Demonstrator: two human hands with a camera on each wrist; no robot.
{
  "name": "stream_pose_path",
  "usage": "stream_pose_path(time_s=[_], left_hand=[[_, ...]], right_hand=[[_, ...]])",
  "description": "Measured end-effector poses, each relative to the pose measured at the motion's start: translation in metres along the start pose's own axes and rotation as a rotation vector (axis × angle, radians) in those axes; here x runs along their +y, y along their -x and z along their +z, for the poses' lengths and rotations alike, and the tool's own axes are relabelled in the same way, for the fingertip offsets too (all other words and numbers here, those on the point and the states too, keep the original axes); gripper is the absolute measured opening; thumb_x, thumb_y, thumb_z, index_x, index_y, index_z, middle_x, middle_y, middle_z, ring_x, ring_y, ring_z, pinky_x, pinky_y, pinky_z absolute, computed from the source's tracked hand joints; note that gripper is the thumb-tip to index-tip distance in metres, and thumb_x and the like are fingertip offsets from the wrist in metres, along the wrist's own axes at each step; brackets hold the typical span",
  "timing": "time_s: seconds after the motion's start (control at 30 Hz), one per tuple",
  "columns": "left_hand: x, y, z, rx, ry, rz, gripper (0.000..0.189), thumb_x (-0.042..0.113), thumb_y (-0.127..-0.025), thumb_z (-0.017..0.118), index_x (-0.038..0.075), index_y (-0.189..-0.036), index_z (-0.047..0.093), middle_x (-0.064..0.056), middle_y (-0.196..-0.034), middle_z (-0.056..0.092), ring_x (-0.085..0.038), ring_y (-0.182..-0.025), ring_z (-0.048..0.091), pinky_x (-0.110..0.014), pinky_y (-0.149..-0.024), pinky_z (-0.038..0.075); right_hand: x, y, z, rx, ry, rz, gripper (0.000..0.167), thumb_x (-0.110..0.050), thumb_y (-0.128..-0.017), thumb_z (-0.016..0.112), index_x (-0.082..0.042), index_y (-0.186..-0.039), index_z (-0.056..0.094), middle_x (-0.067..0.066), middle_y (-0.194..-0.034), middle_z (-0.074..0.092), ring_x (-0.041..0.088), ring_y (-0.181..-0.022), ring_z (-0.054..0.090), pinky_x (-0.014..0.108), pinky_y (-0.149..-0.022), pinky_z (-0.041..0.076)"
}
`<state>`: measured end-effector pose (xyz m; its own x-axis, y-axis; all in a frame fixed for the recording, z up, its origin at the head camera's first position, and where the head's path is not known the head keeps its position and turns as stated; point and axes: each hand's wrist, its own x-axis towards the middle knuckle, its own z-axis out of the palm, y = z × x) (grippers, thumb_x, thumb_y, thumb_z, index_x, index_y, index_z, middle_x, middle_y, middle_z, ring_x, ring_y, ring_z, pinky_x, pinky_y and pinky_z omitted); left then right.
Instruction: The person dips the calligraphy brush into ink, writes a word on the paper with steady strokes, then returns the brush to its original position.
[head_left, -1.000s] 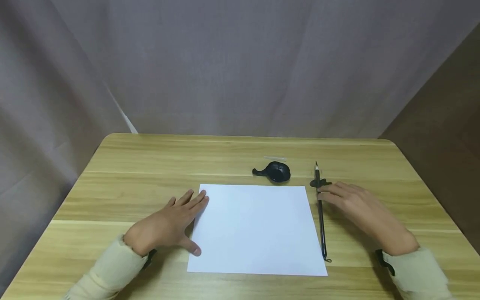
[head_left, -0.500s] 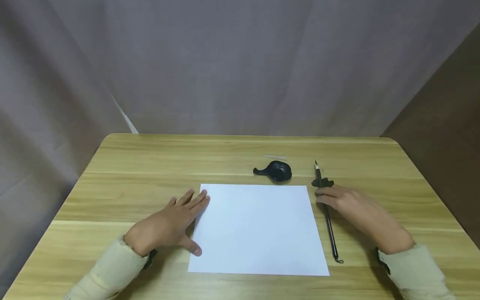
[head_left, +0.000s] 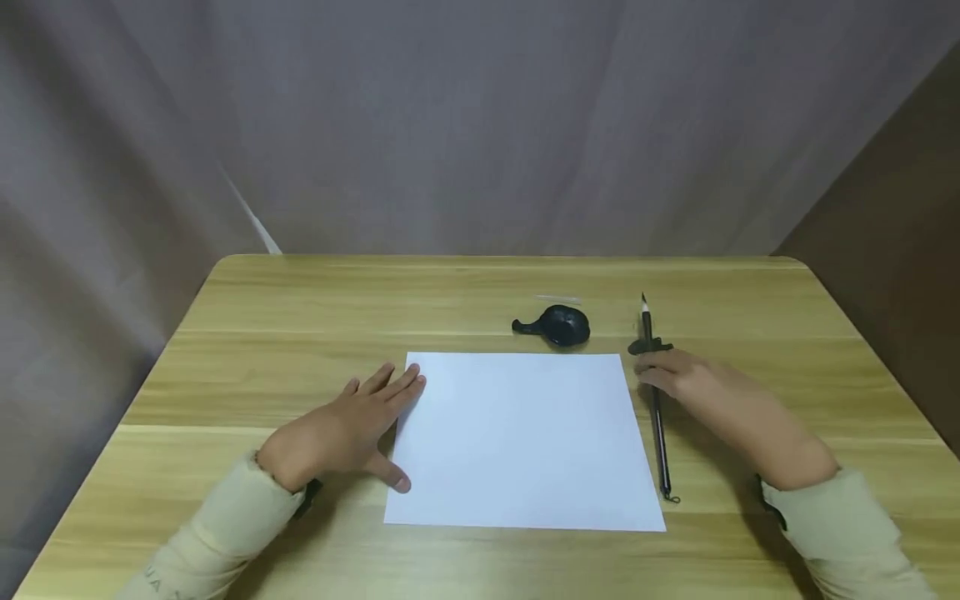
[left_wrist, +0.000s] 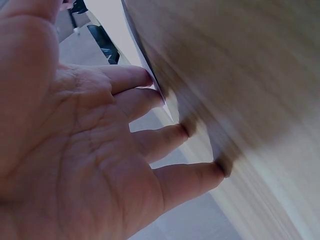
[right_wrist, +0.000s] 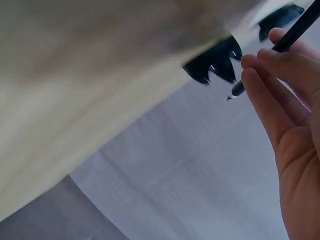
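A sheet of white paper (head_left: 517,442) lies flat on the table. On its left edge rests my left hand (head_left: 341,433), fingers spread and thumb apart, the fingertips touching sheet and tabletop in the left wrist view. Beside the right edge is a dark-handled writing brush (head_left: 659,442), its pale, dark-tipped bristles pointing away from me. My right hand (head_left: 720,400) pinches its handle between thumb and fingers, as the brush (right_wrist: 300,25) shows in the right wrist view. Just beyond those fingers sits a small black brush rest (head_left: 662,343), also seen as a jagged brush rest (right_wrist: 215,60).
Past the paper's far edge stands a black ink dish (head_left: 565,326) with a short handle pointing left. Behind it lies a thin clear stick (head_left: 558,298). The wooden table (head_left: 375,292) ends at a grey curtain (head_left: 480,125).
The brush's tail end swung right, off the paper's edge, then partly back, and its tip is slightly farther away. My left hand stays on the paper. The head view has shifted a little.
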<state>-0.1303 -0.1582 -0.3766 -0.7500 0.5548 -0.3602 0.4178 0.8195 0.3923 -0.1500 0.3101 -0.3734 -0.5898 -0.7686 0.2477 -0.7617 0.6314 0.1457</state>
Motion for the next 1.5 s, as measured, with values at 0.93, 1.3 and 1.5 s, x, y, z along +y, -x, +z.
stream_pose_path(time_s=[0.93, 1.3, 1.5], left_hand=[[0.005, 0.012, 0.013, -0.017, 0.042, -0.026, 0.137, 0.058, -0.067, 0.093, 0.007, -0.17, 0.017, -0.012, -0.178, 0.006, -0.045, -0.162, 0.001, -0.078, -0.12, 0.01], [-0.003, 0.018, 0.008, 0.004, -0.007, -0.011, 0.137, 0.062, -0.069, 0.09, 0.007, -0.17, 0.016, -0.014, -0.178, 0.005, -0.048, -0.161, 0.003, -0.081, -0.118, 0.013], [-0.004, 0.019, 0.009, -0.001, 0.002, -0.02, 0.137, 0.063, -0.069, 0.09, 0.007, -0.17, 0.015, -0.016, -0.178, 0.002, -0.051, -0.16, 0.0, -0.08, -0.119, 0.012]], right_hand=[[-0.026, -0.045, -0.035, 0.793, -0.408, 0.217, 0.033, -0.02, -0.106, 0.066, 0.012, -0.108, 0.075, 0.025, -0.104, 0.075, -0.003, -0.109, 0.067, 0.01, -0.094, 0.052], [-0.026, -0.069, -0.024, 0.725, -0.535, 0.473, 0.014, 0.009, -0.094, 0.073, 0.009, -0.107, 0.073, 0.018, -0.101, 0.077, -0.011, -0.095, 0.066, 0.01, -0.09, 0.054], [-0.027, -0.084, -0.009, 0.658, -0.562, 0.535, 0.011, 0.002, -0.097, 0.073, 0.008, -0.106, 0.072, 0.015, -0.097, 0.078, -0.012, -0.088, 0.065, 0.008, -0.085, 0.054]])
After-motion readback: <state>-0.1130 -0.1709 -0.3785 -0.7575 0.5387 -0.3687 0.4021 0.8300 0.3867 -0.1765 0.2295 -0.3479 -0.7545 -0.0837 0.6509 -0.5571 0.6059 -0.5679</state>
